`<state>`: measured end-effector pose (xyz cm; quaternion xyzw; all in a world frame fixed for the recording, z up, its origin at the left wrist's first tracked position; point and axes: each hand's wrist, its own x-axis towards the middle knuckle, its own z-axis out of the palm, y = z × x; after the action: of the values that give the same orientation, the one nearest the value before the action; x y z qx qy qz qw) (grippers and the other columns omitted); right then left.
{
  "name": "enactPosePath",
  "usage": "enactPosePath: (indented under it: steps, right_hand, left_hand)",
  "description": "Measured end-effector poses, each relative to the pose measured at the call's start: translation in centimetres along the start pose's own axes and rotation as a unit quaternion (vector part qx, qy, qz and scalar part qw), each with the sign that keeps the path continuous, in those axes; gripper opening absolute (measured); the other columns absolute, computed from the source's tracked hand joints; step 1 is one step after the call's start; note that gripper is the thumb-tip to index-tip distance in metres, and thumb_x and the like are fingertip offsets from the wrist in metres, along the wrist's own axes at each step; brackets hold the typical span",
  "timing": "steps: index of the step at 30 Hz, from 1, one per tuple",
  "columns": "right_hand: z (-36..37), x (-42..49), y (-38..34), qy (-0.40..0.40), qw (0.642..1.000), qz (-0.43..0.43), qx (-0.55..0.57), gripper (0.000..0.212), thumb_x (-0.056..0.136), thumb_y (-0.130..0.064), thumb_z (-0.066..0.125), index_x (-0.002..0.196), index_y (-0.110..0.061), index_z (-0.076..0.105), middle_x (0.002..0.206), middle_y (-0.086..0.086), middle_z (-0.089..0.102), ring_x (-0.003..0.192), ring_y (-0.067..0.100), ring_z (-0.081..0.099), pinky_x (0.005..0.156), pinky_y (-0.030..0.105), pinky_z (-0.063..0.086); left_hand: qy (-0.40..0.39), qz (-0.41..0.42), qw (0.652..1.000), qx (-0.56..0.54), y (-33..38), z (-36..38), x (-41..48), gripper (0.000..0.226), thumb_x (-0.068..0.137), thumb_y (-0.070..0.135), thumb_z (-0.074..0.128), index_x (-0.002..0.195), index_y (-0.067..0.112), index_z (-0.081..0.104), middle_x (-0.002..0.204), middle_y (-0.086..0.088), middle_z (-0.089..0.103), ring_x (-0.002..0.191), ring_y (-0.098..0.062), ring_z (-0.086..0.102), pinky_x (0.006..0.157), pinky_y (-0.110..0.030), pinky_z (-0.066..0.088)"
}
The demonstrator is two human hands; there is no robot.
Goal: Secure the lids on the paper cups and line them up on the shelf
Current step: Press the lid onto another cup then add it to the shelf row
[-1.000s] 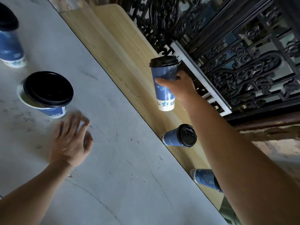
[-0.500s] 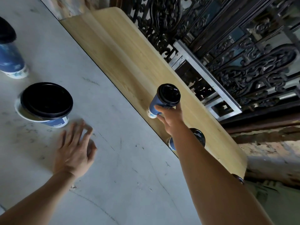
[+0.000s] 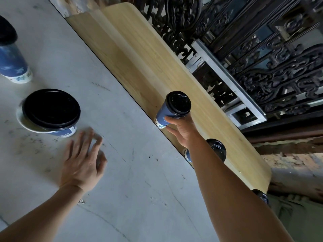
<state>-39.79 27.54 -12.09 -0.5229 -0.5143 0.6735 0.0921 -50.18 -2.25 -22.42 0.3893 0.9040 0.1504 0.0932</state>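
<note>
Far left, a lidded blue paper cup (image 3: 13, 62) stands on the grey table (image 3: 139, 172); beside it, another cup (image 3: 64, 132) has a black lid (image 3: 51, 109) that looks unseated. My left hand (image 3: 82, 161) lies spread, empty. My right hand (image 3: 182, 131) grips a lidded cup (image 3: 165, 113) at the wooden shelf (image 3: 139, 58) edge; I'd seat it flat, in line with the shelved cup (image 3: 216, 151) to its right.

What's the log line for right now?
right hand: holds lidded blue paper cup at wooden shelf | left hand: open over grey table
</note>
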Motion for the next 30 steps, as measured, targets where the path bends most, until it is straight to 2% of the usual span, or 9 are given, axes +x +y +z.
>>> enactPosePath:
  steps: [4, 10, 14, 19, 22, 24, 26, 28, 30]
  right_hand:
    - [0.1, -0.1, 0.2, -0.002, 1.000, 0.002, -0.009, 0.074, 0.082, 0.007, 0.071, 0.141, -0.031, 0.045, 0.136, -0.003, 0.062, 0.116, 0.011, 0.060, 0.079, 0.035, 0.051]
    - [0.3, 0.0, 1.0, 0.017, 1.000, -0.004, -0.016, 0.079, 0.071, -0.005, 0.075, 0.141, -0.029, 0.045, 0.136, 0.000, 0.061, 0.123, 0.017, 0.056, 0.095, 0.045, 0.047]
    - [0.7, -0.4, 1.6, 0.025, 0.999, 0.000, -0.028, 0.086, 0.059, -0.008, 0.074, 0.139, -0.027, 0.048, 0.134, 0.001, 0.063, 0.123, 0.019, 0.058, 0.085, 0.036, 0.051]
    - [0.5, -0.8, 3.1, 0.040, 0.997, -0.029, -0.056, 0.089, 0.073, 0.015, 0.067, 0.141, -0.035, 0.041, 0.134, -0.002, 0.058, 0.115, 0.018, 0.059, 0.085, 0.033, 0.055]
    - [0.7, -2.1, 4.2, 0.082, 0.996, -0.002, -0.033, 0.098, 0.077, 0.014, 0.067, 0.150, -0.039, 0.028, 0.139, -0.005, 0.049, 0.098, 0.011, 0.059, 0.094, 0.039, 0.054]
    - [1.2, -3.9, 5.5, 0.121, 0.992, 0.028, -0.031, 0.092, 0.080, 0.009, 0.068, 0.151, -0.034, 0.028, 0.137, 0.001, 0.045, 0.099, 0.014, 0.058, 0.099, 0.043, 0.054]
    - [2.1, -6.5, 7.2, 0.155, 0.985, 0.032, -0.069, 0.072, 0.083, 0.003, 0.067, 0.143, -0.022, 0.036, 0.137, 0.003, 0.046, 0.112, 0.021, 0.058, 0.088, 0.039, 0.058]
    - [2.8, -8.9, 8.8, 0.159, 0.980, 0.032, -0.115, 0.067, 0.085, -0.001, 0.066, 0.144, -0.019, 0.039, 0.133, 0.001, 0.049, 0.117, 0.022, 0.057, 0.072, 0.028, 0.052]
    - [3.5, -10.8, 10.5, 0.135, 0.979, 0.045, -0.148, 0.065, 0.087, -0.005, 0.065, 0.146, -0.020, 0.043, 0.131, 0.001, 0.053, 0.114, 0.021, 0.059, 0.075, 0.029, 0.053]
  left_hand:
    - [-0.003, -0.003, 1.000, 0.006, -0.1, 0.0, -0.1, 0.059, 0.085, 0.037, 0.038, 0.137, 0.013, 0.053, 0.157, -0.017, 0.040, 0.148, -0.041, 0.030, 0.119, -0.056, 0.022]
    - [0.000, 0.004, 1.000, 0.013, -0.2, 0.3, -0.1, 0.060, 0.085, 0.037, 0.038, 0.138, 0.013, 0.052, 0.157, -0.017, 0.039, 0.148, -0.041, 0.028, 0.119, -0.056, 0.022]
    - [0.005, 0.006, 1.000, 0.013, -0.3, 0.5, -0.1, 0.061, 0.085, 0.038, 0.038, 0.139, 0.014, 0.051, 0.157, -0.018, 0.039, 0.148, -0.041, 0.028, 0.118, -0.057, 0.023]
    - [0.023, 0.011, 1.000, 0.002, -0.4, 0.6, -0.1, 0.059, 0.084, 0.036, 0.039, 0.138, 0.013, 0.051, 0.155, -0.018, 0.041, 0.148, -0.041, 0.029, 0.118, -0.057, 0.024]
    - [0.023, 0.012, 1.000, -0.002, -0.3, 0.6, -0.2, 0.059, 0.084, 0.036, 0.040, 0.137, 0.013, 0.050, 0.156, -0.018, 0.040, 0.148, -0.041, 0.029, 0.119, -0.057, 0.024]
    - [0.019, 0.011, 1.000, 0.005, -0.5, 0.8, -0.2, 0.059, 0.084, 0.036, 0.040, 0.137, 0.013, 0.049, 0.158, -0.018, 0.038, 0.148, -0.040, 0.030, 0.119, -0.056, 0.023]
    - [-0.001, 0.016, 1.000, 0.013, -0.7, 0.7, -0.2, 0.059, 0.086, 0.037, 0.039, 0.139, 0.014, 0.047, 0.160, -0.018, 0.034, 0.148, -0.040, 0.029, 0.119, -0.055, 0.022]
    - [-0.031, 0.018, 0.999, 0.030, -0.7, 0.5, -0.1, 0.059, 0.088, 0.038, 0.035, 0.141, 0.015, 0.045, 0.162, -0.018, 0.030, 0.149, -0.040, 0.027, 0.119, -0.055, 0.020]
    - [-0.058, 0.010, 0.998, 0.027, -0.5, 0.0, -0.1, 0.058, 0.090, 0.037, 0.033, 0.142, 0.016, 0.043, 0.164, -0.017, 0.027, 0.150, -0.039, 0.025, 0.119, -0.053, 0.017]
